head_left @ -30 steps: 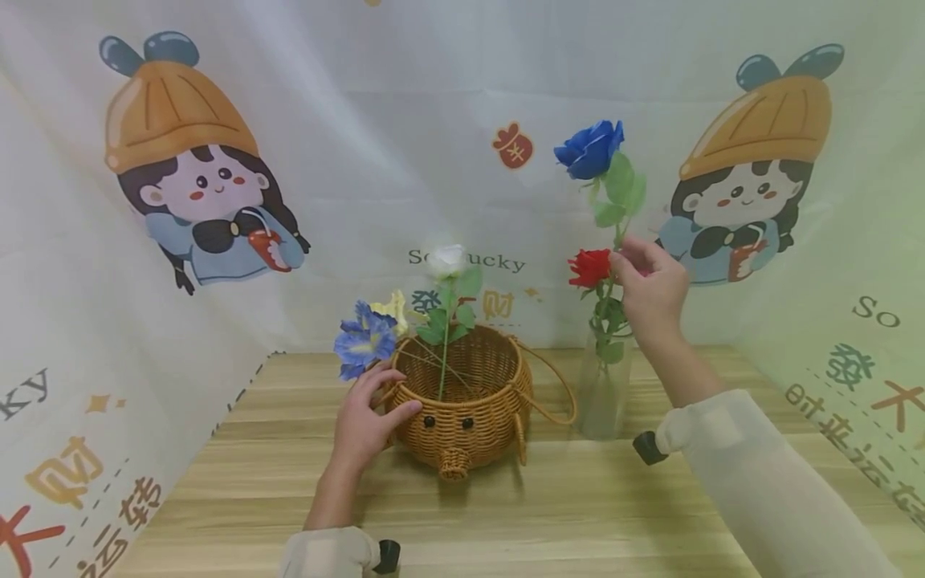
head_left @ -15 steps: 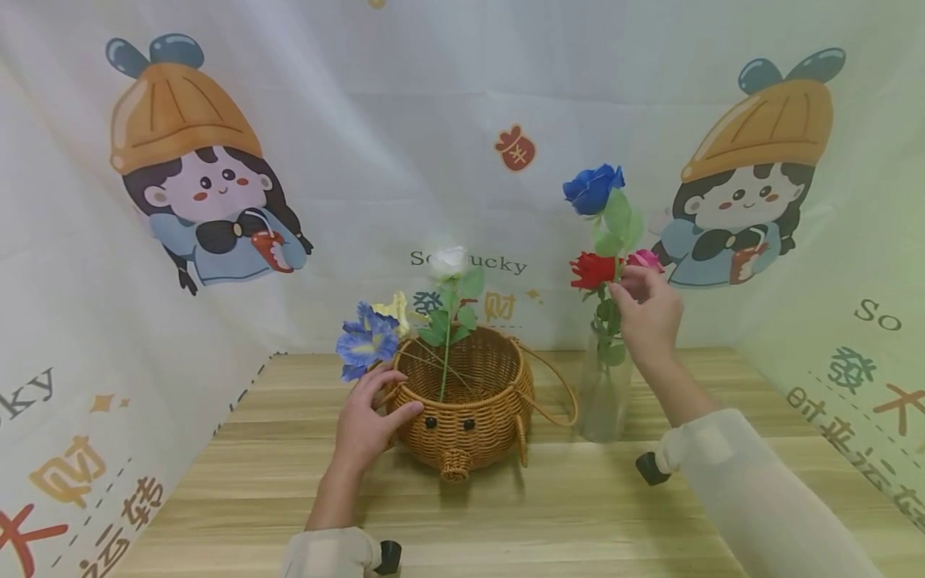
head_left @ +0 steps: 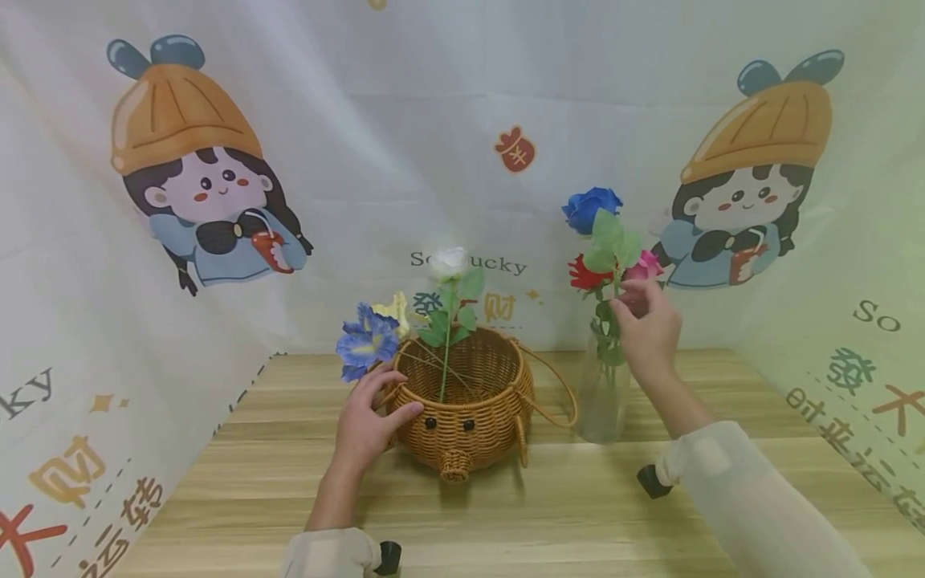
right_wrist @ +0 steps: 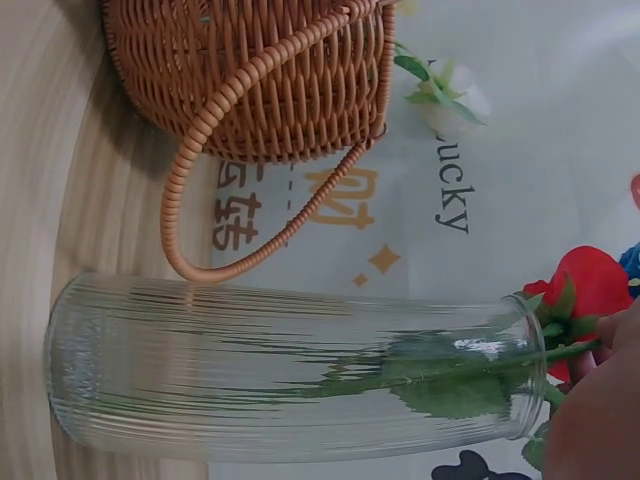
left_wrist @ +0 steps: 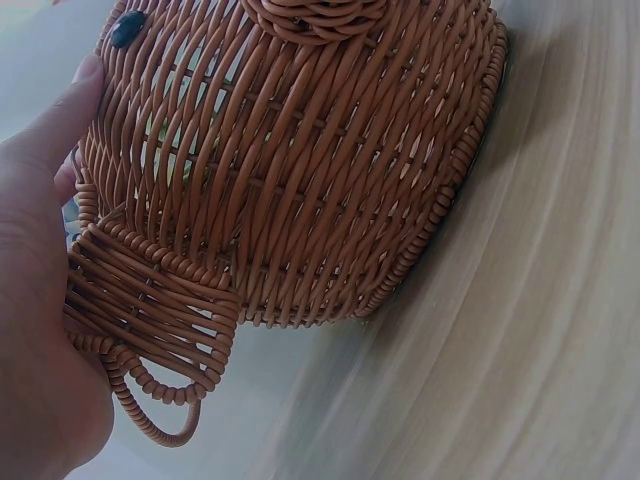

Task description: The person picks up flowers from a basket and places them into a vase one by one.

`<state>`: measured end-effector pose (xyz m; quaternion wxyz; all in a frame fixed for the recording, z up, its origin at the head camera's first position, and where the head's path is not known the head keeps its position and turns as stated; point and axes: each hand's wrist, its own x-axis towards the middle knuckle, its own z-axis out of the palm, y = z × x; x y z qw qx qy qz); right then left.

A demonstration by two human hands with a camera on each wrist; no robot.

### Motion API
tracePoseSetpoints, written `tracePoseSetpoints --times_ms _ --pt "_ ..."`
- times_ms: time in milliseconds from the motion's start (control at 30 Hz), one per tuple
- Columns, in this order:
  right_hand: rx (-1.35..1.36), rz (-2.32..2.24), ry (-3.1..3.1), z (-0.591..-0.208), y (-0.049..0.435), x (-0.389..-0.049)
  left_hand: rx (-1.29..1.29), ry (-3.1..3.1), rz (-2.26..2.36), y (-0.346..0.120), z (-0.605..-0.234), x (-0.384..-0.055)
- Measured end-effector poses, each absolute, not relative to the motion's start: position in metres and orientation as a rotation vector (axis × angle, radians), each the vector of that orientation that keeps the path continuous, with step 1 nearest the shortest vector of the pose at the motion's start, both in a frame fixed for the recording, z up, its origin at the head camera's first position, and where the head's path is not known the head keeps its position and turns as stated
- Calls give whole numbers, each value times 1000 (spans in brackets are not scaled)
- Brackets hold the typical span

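My right hand (head_left: 650,333) pinches the stem of a blue rose (head_left: 592,210) above a clear ribbed glass vase (head_left: 601,413). In the right wrist view, green stems run down inside the vase (right_wrist: 250,375), with the fingers close to its mouth. A red rose (head_left: 587,274) and a pink rose (head_left: 645,265) are beside the pinched stem. My left hand (head_left: 364,425) grips the left side of a pig-faced wicker basket (head_left: 462,437), thumb in front near an eye. The basket holds a white rose (head_left: 450,263), a blue-purple flower (head_left: 367,341) and a pale yellow flower (head_left: 393,311).
The basket's looped handle (head_left: 567,413) hangs toward the vase, close to it. Both stand on a wood-grain table (head_left: 477,530). Behind them hangs a white printed cloth (head_left: 405,144), which also covers both sides.
The blue rose has come down with my right hand, and its stem has sunk toward the vase. The pink rose has come into sight. My left hand and the basket stay put.
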<state>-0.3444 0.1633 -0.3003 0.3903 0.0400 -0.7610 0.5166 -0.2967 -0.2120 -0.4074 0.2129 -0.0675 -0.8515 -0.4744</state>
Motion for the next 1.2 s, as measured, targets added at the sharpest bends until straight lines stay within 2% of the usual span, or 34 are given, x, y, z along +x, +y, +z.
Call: tracePoseSetpoints --times_ms 667,1200 --pt "48 1300 -1861 -322 163 -348 -191 -2363 -1337 -213 -408 -296" --pt "54 1234 -1866 -332 162 -337 -190 -2361 -1339 -212 -407 -296"
